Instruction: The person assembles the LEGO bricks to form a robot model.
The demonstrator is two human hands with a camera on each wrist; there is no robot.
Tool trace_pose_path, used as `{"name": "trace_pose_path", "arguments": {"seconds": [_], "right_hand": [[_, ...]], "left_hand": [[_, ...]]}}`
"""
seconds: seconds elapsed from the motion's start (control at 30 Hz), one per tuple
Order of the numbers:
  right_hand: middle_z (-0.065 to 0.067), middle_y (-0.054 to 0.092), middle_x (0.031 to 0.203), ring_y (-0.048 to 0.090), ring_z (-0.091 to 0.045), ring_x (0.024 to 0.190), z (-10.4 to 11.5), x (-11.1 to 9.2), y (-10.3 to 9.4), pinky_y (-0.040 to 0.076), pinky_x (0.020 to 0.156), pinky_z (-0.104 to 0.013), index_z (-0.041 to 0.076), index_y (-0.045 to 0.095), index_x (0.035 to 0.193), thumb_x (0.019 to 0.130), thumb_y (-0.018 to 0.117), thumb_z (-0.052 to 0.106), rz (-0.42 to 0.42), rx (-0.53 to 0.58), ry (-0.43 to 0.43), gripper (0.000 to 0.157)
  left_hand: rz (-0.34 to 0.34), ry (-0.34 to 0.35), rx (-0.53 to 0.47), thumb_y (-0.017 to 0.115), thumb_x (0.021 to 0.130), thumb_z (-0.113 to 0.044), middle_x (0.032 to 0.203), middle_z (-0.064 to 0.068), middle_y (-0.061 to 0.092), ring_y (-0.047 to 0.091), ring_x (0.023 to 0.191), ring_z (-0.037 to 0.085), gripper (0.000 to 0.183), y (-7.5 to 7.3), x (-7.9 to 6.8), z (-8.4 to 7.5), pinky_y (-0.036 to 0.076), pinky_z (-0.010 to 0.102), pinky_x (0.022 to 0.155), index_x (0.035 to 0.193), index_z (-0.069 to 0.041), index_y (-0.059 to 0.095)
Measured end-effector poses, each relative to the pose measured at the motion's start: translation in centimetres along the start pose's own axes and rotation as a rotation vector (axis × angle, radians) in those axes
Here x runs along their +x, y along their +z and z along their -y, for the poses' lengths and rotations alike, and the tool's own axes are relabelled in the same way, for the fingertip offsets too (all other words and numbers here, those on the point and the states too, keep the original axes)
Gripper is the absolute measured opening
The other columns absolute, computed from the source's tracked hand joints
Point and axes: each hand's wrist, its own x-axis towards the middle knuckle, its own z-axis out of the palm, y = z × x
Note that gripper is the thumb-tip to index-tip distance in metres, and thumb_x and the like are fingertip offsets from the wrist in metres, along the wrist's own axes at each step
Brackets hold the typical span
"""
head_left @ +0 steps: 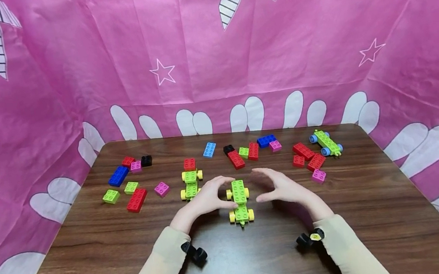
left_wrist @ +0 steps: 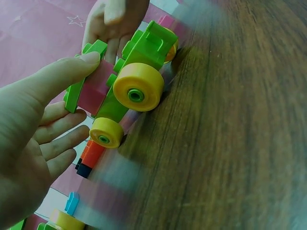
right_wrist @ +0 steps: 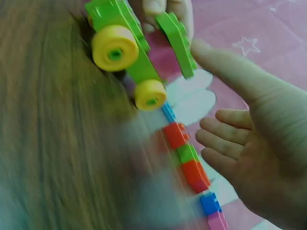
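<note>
Ana: Pretend a clock lies on the table, with the middle car (head_left: pixel 241 213) at its centre and 12 on the far side. What might go wrong?

Ben: At 10 o'clock is another green car (head_left: pixel 190 178) with a red brick (head_left: pixel 189 164) at its far end. The left hand (head_left: pixel 207 198) is just beside it, so swinging out might bump it. At the centre, a green top piece (head_left: pixel 238 192) sits on a pink brick (left_wrist: pixel 96 88) and sticks out past it. A hard push there could tip it off, I think. The yellow wheels (left_wrist: pixel 149 80) could roll toward 12 or 6 if a finger nudges them.

Ana: And the hands?

Ben: The left hand is at 9 o'clock, fingers spread in a loose curve, gripping nothing. Its thumb is right by the top piece; I can't tell if they touch. The right hand (head_left: pixel 283 189), at 3 o'clock, is spread wide too. It holds nothing and is apart from the car.
</note>
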Motion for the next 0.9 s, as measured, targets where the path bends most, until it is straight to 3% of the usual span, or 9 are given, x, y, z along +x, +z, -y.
{"name": "trace_pose_path", "arguments": {"seconds": [0.2,0.43,0.7,0.9], "right_hand": [[-0.018,0.058,0.132,0.055,-0.036,0.121,-1.5,-0.7,-2.0,0.042,0.101,-0.056,0.000,0.050,0.134,0.086,0.073,0.019,-0.186,-0.052,0.030,0.057],[-0.018,0.065,0.119,0.061,-0.035,0.108,-3.8,-1.5,-4.4,0.049,0.091,-0.052,0.000,0.061,0.123,0.088,0.070,0.015,-0.351,-0.178,0.080,0.039],[-0.021,0.066,0.114,0.061,-0.036,0.102,-5.5,-2.4,-6.1,0.048,0.087,-0.052,-0.002,0.062,0.118,0.086,0.072,0.012,-0.446,-0.254,0.156,0.036],[-0.025,0.064,0.113,0.058,-0.037,0.101,-6.2,-2.7,-6.7,0.048,0.086,-0.051,-0.004,0.060,0.119,0.087,0.071,0.009,-0.457,-0.261,0.206,0.036]], "left_hand": [[0.003,0.016,-0.001,0.081,0.077,-0.032,0.131,0.009,0.057,0.054,0.120,0.025,0.071,0.0,0.0,0.1,0.044,0.043,0.101,0.135,-0.004,0.052],[0.012,0.015,-0.008,0.081,0.077,-0.031,0.131,0.009,0.057,0.054,0.120,0.025,0.072,0.0,0.0,0.2,0.044,0.042,0.101,0.136,-0.003,0.051],[0.012,0.010,-0.024,0.082,0.077,-0.031,0.132,0.010,0.056,0.054,0.121,0.025,0.073,0.0,0.0,0.2,0.044,0.043,0.102,0.137,-0.004,0.051],[0.016,0.005,-0.022,0.081,0.077,-0.032,0.132,0.009,0.056,0.054,0.121,0.023,0.072,0.0,0.0,0.3,0.044,0.041,0.102,0.137,-0.006,0.051]]}}
